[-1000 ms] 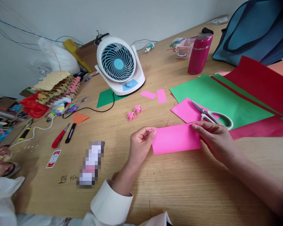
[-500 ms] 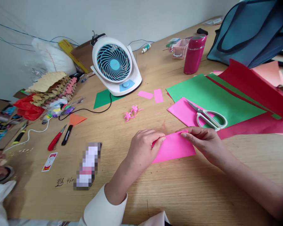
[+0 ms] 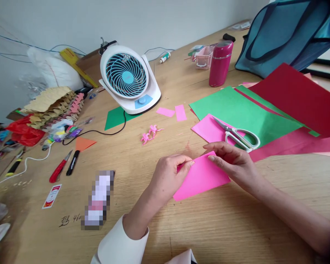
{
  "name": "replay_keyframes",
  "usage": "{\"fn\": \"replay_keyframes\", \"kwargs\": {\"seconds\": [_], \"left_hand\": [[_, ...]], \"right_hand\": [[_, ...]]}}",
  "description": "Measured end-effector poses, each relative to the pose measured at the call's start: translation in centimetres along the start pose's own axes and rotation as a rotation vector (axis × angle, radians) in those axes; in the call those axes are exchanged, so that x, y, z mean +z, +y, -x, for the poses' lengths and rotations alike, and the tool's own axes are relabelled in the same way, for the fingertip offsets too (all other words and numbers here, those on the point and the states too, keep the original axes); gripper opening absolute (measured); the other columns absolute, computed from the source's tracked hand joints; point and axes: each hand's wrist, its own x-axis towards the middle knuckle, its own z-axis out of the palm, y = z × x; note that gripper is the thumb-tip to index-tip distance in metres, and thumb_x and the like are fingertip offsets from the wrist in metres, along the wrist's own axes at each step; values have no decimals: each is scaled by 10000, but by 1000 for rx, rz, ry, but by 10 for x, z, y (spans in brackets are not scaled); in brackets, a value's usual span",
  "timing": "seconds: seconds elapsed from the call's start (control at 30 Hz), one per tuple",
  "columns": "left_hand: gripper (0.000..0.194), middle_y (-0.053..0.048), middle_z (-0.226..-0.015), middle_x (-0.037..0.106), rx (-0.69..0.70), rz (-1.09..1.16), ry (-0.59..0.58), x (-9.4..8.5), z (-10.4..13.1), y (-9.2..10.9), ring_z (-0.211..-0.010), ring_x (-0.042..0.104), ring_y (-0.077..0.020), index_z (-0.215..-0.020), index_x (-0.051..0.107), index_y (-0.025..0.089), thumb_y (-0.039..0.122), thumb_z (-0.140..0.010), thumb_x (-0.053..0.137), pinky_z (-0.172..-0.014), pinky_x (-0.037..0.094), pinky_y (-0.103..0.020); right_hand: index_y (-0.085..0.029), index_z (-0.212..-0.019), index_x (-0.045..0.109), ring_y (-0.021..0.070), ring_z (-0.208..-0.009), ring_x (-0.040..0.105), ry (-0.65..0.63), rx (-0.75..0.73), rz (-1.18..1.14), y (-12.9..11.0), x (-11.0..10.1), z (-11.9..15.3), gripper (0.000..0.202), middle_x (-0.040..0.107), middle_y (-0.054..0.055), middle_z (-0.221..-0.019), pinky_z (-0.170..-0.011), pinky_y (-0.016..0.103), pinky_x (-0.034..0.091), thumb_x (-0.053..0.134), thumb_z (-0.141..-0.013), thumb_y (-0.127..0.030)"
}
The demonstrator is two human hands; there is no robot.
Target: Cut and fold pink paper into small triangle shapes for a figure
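So we had the folded pink paper lying flat on the wooden table, pretty much dead centre in front of us. Our left hand sat on its 9 o'clock edge, fingers curled in with the thumb and forefinger pinched on the paper's top corner. Our right hand came in from 3 o'clock, lying half-open across the far edge with the fingertips pressed down on the paper, not wrapped around anything. Just beyond that hand, at about 1 o'clock from the paper, the white-handled scissors were resting on a second pink sheet, which overlapped a green sheet and some dark red sheets. At 11 o'clock, a little way off, there was a small crumpled pink scrap, and further along the same line the white and blue desk fan. A magenta bottle stood way back at 12 o'clock. Over at 9 o'clock, well apart from us, a red-handled cutter lay beside a black marker.
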Motion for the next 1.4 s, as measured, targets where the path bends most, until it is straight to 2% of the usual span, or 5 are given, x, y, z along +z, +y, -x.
{"fn": "replay_keyframes", "kwargs": {"seconds": [0.27, 0.43, 0.67, 1.03, 1.4], "left_hand": [[189, -3, -811, 757, -35, 55, -8, 0, 0, 0, -727, 674, -144, -828, 751, 198, 205, -887, 572, -628, 474, -213], [190, -6, -811, 761, -43, 76, -13, -1, 0, 1, -722, 676, -148, -825, 755, 196, 207, -884, 575, -613, 475, -212], [176, 2, -795, 756, -60, 77, -5, -2, 0, 1, -716, 669, -143, -824, 756, 197, 212, -880, 590, -617, 470, -213], [161, 2, -807, 764, -62, 89, 5, -1, 0, 1, -715, 673, -145, -813, 756, 198, 213, -870, 606, -608, 469, -215], [166, -1, -801, 764, -49, 74, 2, -1, 0, -1, -708, 674, -147, -810, 755, 202, 224, -873, 602, -610, 473, -216]], "right_hand": [[-253, -908, 677, 152, -757, 588, -86, 20, 36, 0, -3, 0, 140, 669, 16, -862, -633, 260, 472, 678, -871, -388], [-254, -941, 636, 172, -777, 600, -110, 79, -45, 1, -1, 0, 180, 665, 22, -880, -636, 281, 490, 688, -856, -405], [-260, -964, 645, 127, -681, 537, -87, 74, -54, 3, 0, -1, 172, 604, -8, -837, -563, 247, 438, 697, -855, -382], [-255, -968, 641, 124, -637, 517, -97, 111, -68, 4, 1, -2, 223, 579, -13, -797, -534, 244, 416, 708, -834, -421], [-239, -927, 664, 134, -656, 543, -101, 64, 19, 3, 1, 0, 217, 630, 10, -825, -541, 245, 428, 675, -858, -445]]}}
